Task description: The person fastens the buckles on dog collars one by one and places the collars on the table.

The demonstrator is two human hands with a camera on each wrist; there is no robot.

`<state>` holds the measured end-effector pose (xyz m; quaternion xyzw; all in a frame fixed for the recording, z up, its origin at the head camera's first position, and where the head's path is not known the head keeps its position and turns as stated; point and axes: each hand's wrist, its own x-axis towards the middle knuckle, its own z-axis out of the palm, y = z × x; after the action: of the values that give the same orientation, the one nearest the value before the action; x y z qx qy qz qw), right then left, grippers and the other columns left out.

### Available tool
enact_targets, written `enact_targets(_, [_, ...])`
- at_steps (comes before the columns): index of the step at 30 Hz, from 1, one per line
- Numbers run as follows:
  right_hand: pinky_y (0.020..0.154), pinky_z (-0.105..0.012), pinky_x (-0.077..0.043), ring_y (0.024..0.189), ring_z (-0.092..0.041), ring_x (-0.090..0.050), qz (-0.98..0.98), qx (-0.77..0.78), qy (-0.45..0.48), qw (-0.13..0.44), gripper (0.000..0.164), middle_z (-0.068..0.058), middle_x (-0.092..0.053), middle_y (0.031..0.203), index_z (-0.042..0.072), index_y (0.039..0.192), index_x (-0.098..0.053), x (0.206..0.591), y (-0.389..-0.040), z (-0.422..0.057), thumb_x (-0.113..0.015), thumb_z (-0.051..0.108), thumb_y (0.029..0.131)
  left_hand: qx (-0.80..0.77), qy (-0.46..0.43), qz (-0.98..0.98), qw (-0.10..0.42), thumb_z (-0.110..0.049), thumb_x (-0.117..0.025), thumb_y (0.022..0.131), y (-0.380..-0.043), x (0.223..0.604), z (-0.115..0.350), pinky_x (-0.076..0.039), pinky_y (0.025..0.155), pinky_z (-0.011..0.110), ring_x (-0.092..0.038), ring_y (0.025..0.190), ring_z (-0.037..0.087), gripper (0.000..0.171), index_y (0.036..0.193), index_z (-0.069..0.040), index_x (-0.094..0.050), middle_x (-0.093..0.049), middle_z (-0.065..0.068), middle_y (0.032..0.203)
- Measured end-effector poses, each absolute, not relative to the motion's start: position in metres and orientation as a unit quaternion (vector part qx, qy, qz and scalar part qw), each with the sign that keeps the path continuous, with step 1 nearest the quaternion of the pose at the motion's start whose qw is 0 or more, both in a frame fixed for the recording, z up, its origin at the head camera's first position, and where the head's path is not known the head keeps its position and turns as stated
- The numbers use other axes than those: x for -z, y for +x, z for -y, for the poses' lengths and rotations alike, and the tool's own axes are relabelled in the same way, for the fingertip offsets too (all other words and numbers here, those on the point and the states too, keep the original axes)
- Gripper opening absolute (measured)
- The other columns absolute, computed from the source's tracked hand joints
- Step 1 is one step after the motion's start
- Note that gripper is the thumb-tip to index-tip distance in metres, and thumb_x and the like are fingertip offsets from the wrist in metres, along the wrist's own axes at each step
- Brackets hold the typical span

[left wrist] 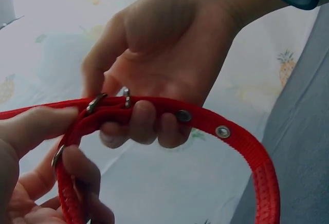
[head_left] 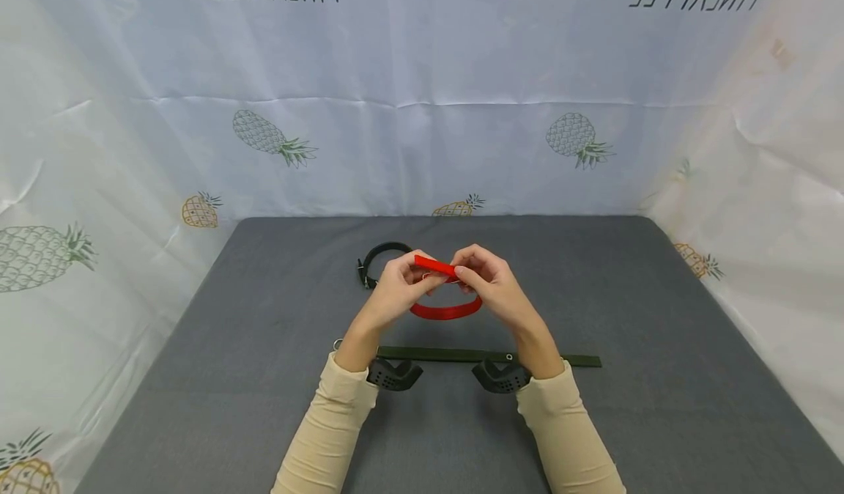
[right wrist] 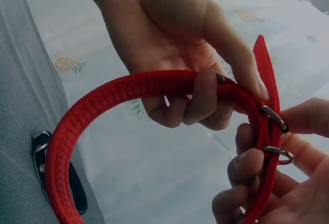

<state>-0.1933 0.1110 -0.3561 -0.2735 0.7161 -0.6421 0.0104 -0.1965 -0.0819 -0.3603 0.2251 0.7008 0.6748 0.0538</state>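
Both hands hold a red collar [head_left: 447, 313] raised in front of the body. My left hand [head_left: 398, 289] grips the band beside the metal buckle [right wrist: 275, 118], with its thumb near the buckle in the right wrist view. My right hand [head_left: 496, 285] pinches the band on the other side, fingers wrapped around it by a D-ring [left wrist: 127, 97]. The strap's pointed end [right wrist: 264, 59] sticks out past the buckle. Below the hands hangs the collar's closed loop, with a metal eyelet [left wrist: 222, 131] on it.
A black collar [head_left: 389, 246] with a buckle lies curled behind my left hand. Nearer the body, a dark green collar [head_left: 448, 354] stretches across the grey table [head_left: 277, 406], partly hidden by the wrists. White curtains [head_left: 422, 54] printed with pineapples enclose the table's back and sides.
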Motion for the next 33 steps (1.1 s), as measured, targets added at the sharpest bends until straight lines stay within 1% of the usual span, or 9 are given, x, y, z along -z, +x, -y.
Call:
enact_targets(4, [0.068,-0.022,-0.049,0.073,-0.014,-0.053,-0.711,0.648,-0.27,0.029,0.019,0.006,-0.058,0.091,-0.008,0.11,-0.05,0.3559,-0.1924,-0.1123,-0.047,0.008,0.1,-0.653,0.234,-0.718,0.06,-0.009,-0.07,0.087,-0.1964,0.3603,0.0867,-0.051,0.079,0.03,-0.065,0.083,0.01,0.023,0.108,-0.001,-0.062,-0.07,0.007,0.098])
enact_targets(7, [0.069,-0.022,-0.049,0.073,-0.014,-0.054,-0.709,0.653,-0.264,0.041,0.018,0.009,-0.057,0.092,-0.008,0.112,-0.047,0.3564,-0.1917,-0.1127,-0.045,0.005,0.1,-0.644,0.24,-0.724,0.057,-0.008,-0.07,0.087,-0.1976,0.3621,0.0889,-0.053,0.083,0.03,-0.066,0.088,0.01,0.026,0.111,-0.002,-0.062,-0.068,0.018,0.109])
enact_targets(9, [0.07,-0.023,-0.049,0.073,-0.014,-0.054,-0.705,0.66,-0.255,0.045,0.017,0.009,-0.057,0.092,-0.007,0.113,-0.045,0.356,-0.1917,-0.1125,-0.044,0.004,0.1,-0.641,0.246,-0.726,0.047,-0.006,-0.07,0.087,-0.1989,0.3627,0.0897,-0.054,0.083,0.029,-0.066,0.088,0.012,0.028,0.113,-0.001,-0.061,-0.066,0.022,0.111])
enact_targets(16, [0.071,-0.023,-0.048,0.073,-0.012,-0.053,-0.685,0.694,-0.22,0.044,0.01,0.004,-0.056,0.089,0.005,0.108,-0.045,0.3532,-0.1934,-0.1131,-0.041,0.004,0.099,-0.637,0.249,-0.728,0.04,-0.01,-0.068,0.089,-0.2031,0.361,0.0913,-0.054,0.082,0.024,-0.066,0.09,0.016,0.033,0.12,-0.001,-0.061,-0.065,0.023,0.115])
enact_targets(19, [0.071,-0.023,-0.047,0.073,-0.011,-0.052,-0.678,0.701,-0.217,0.04,0.011,0.004,-0.056,0.087,0.01,0.106,-0.047,0.3535,-0.1942,-0.1141,-0.04,0.005,0.1,-0.639,0.254,-0.725,0.045,-0.009,-0.068,0.089,-0.2036,0.3605,0.0905,-0.054,0.084,0.023,-0.067,0.096,0.021,0.036,0.123,0.001,-0.06,-0.064,0.024,0.119])
enact_targets(21, [0.07,-0.023,-0.046,0.073,-0.011,-0.051,-0.672,0.707,-0.216,0.039,0.011,0.006,-0.055,0.086,0.012,0.105,-0.047,0.3531,-0.1938,-0.1146,-0.039,0.005,0.1,-0.641,0.254,-0.723,0.044,-0.008,-0.068,0.089,-0.2038,0.3603,0.0896,-0.054,0.085,0.022,-0.068,0.097,0.021,0.037,0.124,0.001,-0.059,-0.063,0.024,0.122])
enact_targets(23, [0.071,-0.024,-0.045,0.073,-0.011,-0.05,-0.668,0.711,-0.218,0.038,0.011,0.006,-0.055,0.085,0.012,0.105,-0.047,0.3538,-0.1942,-0.115,-0.039,0.005,0.1,-0.643,0.252,-0.722,0.043,-0.007,-0.067,0.089,-0.2041,0.3607,0.0886,-0.054,0.086,0.022,-0.068,0.097,0.02,0.037,0.124,0.002,-0.059,-0.062,0.024,0.123])
enact_targets(28, [0.072,-0.024,-0.045,0.074,-0.011,-0.049,-0.655,0.725,-0.211,0.033,0.012,0.005,-0.054,0.085,0.011,0.103,-0.047,0.3541,-0.1948,-0.1158,-0.037,0.004,0.1,-0.648,0.251,-0.717,0.048,-0.006,-0.068,0.089,-0.2035,0.3607,0.0859,-0.053,0.084,0.02,-0.066,0.09,0.003,0.037,0.124,0.003,-0.058,-0.06,0.025,0.121])
enact_targets(33, [0.073,-0.025,-0.045,0.074,-0.012,-0.049,-0.645,0.735,-0.205,0.039,0.016,0.005,-0.054,0.085,0.013,0.102,-0.047,0.3532,-0.1952,-0.117,-0.034,0.004,0.1,-0.645,0.253,-0.72,0.035,-0.005,-0.066,0.09,-0.2013,0.36,0.0836,-0.055,0.083,0.02,-0.064,0.087,0.0,0.034,0.122,0.004,-0.058,-0.06,0.025,0.117])
